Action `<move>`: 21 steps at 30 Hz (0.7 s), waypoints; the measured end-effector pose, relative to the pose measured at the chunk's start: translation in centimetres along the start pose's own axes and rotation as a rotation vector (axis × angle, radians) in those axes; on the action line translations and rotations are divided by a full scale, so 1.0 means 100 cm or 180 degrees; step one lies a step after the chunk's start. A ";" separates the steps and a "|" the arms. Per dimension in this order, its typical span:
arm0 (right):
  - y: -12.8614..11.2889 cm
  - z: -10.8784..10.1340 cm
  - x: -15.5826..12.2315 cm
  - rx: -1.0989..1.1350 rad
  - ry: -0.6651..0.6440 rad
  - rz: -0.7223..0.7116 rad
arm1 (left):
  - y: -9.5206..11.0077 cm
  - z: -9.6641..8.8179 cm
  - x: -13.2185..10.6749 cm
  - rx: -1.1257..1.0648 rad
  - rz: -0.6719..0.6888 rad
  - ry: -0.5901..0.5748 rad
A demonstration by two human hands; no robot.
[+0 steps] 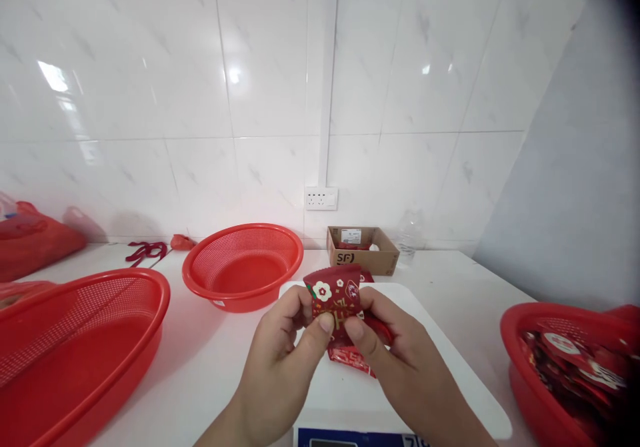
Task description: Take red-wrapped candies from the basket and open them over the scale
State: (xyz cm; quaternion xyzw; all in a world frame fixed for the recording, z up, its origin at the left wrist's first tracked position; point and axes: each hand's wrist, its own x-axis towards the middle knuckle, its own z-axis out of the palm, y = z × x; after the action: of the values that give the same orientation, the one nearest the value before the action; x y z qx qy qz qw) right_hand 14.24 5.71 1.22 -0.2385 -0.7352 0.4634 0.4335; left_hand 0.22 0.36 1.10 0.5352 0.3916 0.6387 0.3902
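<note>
Both hands pinch a small dark red packet (pixel 334 287) printed with white flowers and gold characters, held upright above a white platform. My left hand (pixel 285 354) grips its left side, thumb on the front. My right hand (pixel 400 347) has its thumb on the right side, and a bit of another red item shows between its fingers. Below the hands, a shiny red packet (pixel 351 359) with pale lettering is partly hidden by them. The white platform (pixel 450 367) appears to belong to a scale with a blue front panel (pixel 375 438).
Two red plastic baskets (pixel 245 274) (pixel 125 360) stand at the left. A third red basket (pixel 515 354) at the right holds many red packets. At the back are a cardboard box (pixel 385 260), a clear bottle (pixel 409 234), dark red ribbon (pixel 146 252) and a red bag (pixel 40 240).
</note>
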 end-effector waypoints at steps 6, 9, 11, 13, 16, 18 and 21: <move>-0.004 -0.006 -0.001 -0.0460 -0.0032 0.0069 | -0.001 -0.007 0.004 0.0784 0.0070 -0.0051; -0.005 -0.004 0.000 -0.0423 -0.0021 0.0128 | 0.001 -0.008 0.004 0.1004 0.0034 -0.0217; -0.005 -0.004 0.000 -0.0428 -0.0120 0.0152 | 0.003 -0.008 0.003 0.0984 0.0048 -0.0300; -0.005 -0.005 0.000 -0.0509 -0.0168 0.0205 | 0.004 -0.007 0.002 0.0991 0.0056 -0.0303; -0.005 -0.005 -0.001 -0.0610 -0.0115 0.0260 | 0.005 -0.005 0.002 0.1205 0.0042 -0.0222; -0.006 -0.004 -0.001 -0.0561 -0.0051 0.0297 | 0.005 -0.005 0.001 0.1425 0.0062 -0.0215; -0.007 -0.003 0.000 -0.0494 0.0031 0.0389 | 0.006 -0.007 0.002 0.1740 0.0102 -0.0267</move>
State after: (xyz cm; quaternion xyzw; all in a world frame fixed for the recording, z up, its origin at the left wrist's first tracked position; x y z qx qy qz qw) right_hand 14.57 5.52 1.90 -0.3180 -0.7508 0.4294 0.3882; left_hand -0.54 0.20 1.66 0.6528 0.5244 0.4927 0.2370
